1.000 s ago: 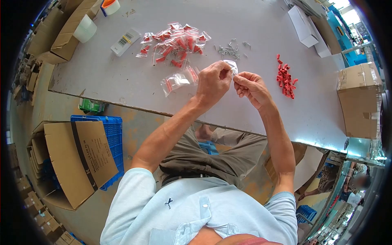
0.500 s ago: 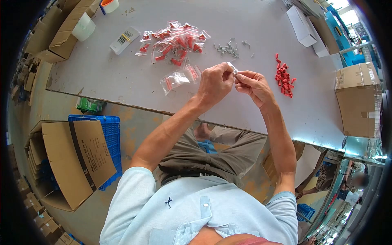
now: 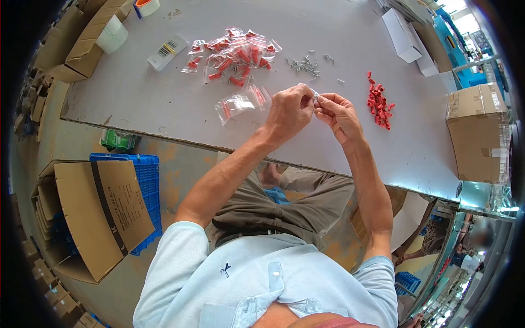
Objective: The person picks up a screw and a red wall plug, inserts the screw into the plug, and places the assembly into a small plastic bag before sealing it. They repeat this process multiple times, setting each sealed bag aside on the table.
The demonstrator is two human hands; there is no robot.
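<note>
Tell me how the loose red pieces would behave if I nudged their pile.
The red pieces look short and rounded, so some may roll. They lie loose on the flat table with no tray around them, so the pile would probably spread. Being small, each is likely light.

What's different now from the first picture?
The right hand moved slightly forward, its fingertips closer to those of the left hand, and less of the white plastic between them shows. One loose metal piece seems to have shifted right and slightly nearer the person. I see nothing let go. The little bags, red pieces and other metal pieces look the same.
</note>
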